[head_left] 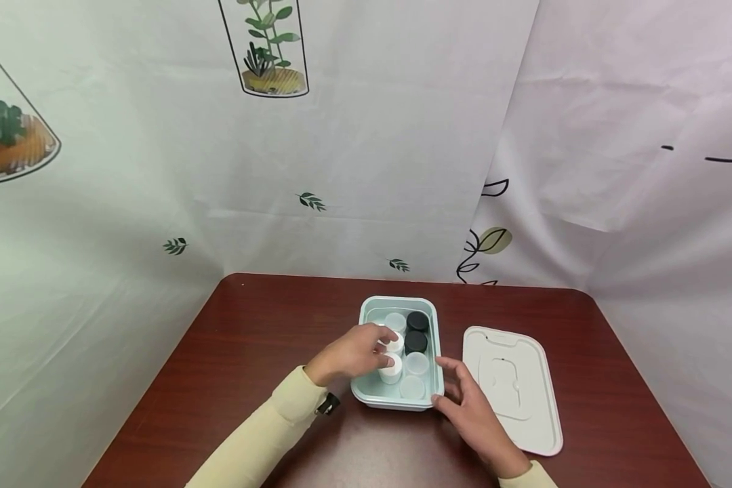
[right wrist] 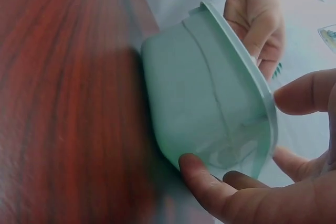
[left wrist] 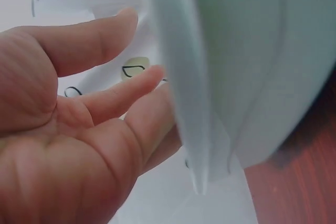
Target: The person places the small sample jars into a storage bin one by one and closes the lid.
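A pale green plastic container (head_left: 369,305) stands on the table and holds several small round jars. Two have black lids (head_left: 417,321); others have white lids (head_left: 391,370) or translucent lids (head_left: 412,388). My left hand (head_left: 350,351) reaches over its left rim, thumb and fingers spread just at the white lids. In the left wrist view, the rim covers some fingertips and the thumb is apart from the fingers (left wrist: 113,100). At the right side of the container, my right hand (head_left: 470,413) touches the rim and outer wall with spread fingertips (right wrist: 193,165).
A white lid (head_left: 518,400) with a raised pattern lies flat on the dark red table (head_left: 268,325), right of the container and beside my right hand. Behind and at the sides hangs pale printed cloth (head_left: 366,156). A black strap piece (head_left: 328,404) is at my left wrist.
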